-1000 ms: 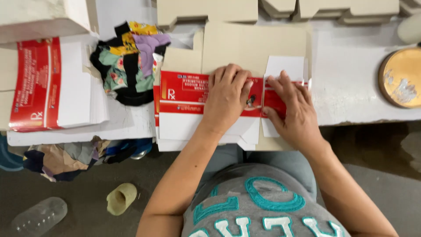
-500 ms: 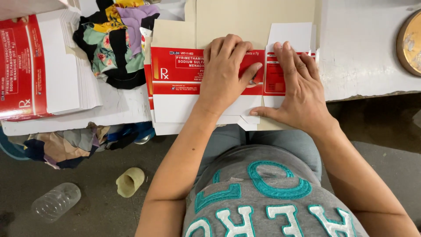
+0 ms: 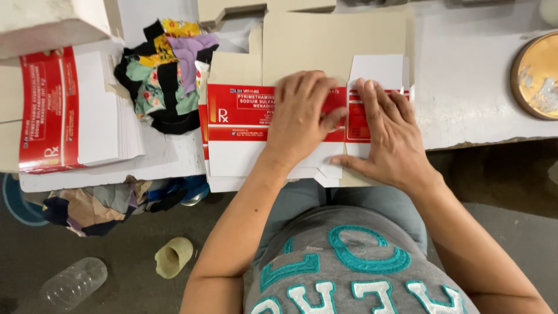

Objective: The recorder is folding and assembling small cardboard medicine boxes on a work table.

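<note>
A flat red-and-white carton blank [image 3: 244, 125] lies on a small stack of like blanks at the table's near edge. My left hand [image 3: 299, 119] presses flat on its red middle, fingers spread. My right hand [image 3: 386, 136] lies flat on the blank's right end, fingers over the red panel and white flap, thumb along the lower edge. Neither hand grips anything; both push down on the card.
A pile of the same blanks [image 3: 75, 110] sits at the left. Colourful rags [image 3: 165, 72] lie behind the work. Plain brown card [image 3: 331, 40] lies further back. A round golden lid [image 3: 537, 75] is at the right. On the floor: cloth scraps, a plastic bottle [image 3: 72, 282], a small cup [image 3: 172, 257].
The view has shifted a little. My right hand's fingers have slid slightly across the blank's right panel; my left hand stays pressed on the red middle.
</note>
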